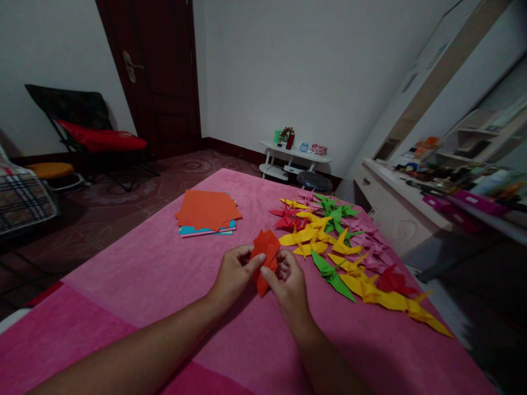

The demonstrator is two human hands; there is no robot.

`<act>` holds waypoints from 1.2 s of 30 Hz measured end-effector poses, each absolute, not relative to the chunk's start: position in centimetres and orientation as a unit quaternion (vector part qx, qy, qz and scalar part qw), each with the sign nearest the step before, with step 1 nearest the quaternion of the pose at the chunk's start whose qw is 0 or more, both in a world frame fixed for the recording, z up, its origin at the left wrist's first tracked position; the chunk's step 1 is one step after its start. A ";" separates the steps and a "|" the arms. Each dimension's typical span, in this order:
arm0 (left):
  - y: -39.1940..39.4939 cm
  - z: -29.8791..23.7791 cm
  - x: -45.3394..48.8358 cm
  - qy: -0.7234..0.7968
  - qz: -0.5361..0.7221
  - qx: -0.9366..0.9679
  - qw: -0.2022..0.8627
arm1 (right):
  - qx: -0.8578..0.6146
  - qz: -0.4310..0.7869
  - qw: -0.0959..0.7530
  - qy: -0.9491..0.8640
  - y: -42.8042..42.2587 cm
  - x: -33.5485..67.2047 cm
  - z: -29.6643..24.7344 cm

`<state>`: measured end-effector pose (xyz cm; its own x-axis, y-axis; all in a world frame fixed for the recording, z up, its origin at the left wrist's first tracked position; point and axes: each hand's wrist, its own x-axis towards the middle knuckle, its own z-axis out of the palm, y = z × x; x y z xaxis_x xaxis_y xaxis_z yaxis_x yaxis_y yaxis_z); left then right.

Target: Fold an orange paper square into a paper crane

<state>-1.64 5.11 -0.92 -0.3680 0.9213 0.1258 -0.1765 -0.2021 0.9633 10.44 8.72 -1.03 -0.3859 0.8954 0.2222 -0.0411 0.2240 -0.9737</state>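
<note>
Hands (263, 274) on orange folded paper (265, 258)

1. The counter (156, 274) is covered by a pink cloth, a darker pink band along its near edge.
2. Toward the far left corner lies a paper stack (207, 213), an orange sheet on top, blue and pink sheets under it.
3. Along the right edge lie folded cranes (329, 241): red, yellow, green and pink, many touching or overlapping.

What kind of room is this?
Likely a bedroom at home: pink cloth-covered surface, folding chair by a wooden door, cluttered dresser. Both hands fold orange paper.
</note>
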 end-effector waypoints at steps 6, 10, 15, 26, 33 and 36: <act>5.1 -0.8 -1.8 0.442 0.663 0.407 0.446 | -0.354 0.452 0.500 -0.648 8.9 10.8 -0.5; 5.1 -0.7 -1.7 0.431 0.676 0.406 0.438 | -0.354 0.418 0.530 -0.647 9.0 10.9 -1.0; 4.9 -0.6 -1.6 0.442 0.671 0.415 0.426 | -0.336 0.334 0.581 -0.662 8.9 11.1 -0.7; 4.8 -0.8 -1.6 0.448 0.656 0.424 0.436 | -0.303 0.409 0.609 -0.608 9.6 11.1 -0.9; 4.9 -1.1 -2.2 0.451 0.647 0.426 0.443 | -0.228 0.404 0.606 -0.646 9.8 11.3 -0.6; 4.9 -0.8 -2.3 0.454 0.646 0.428 0.440 | -0.219 0.354 0.609 -0.675 9.6 11.6 -0.3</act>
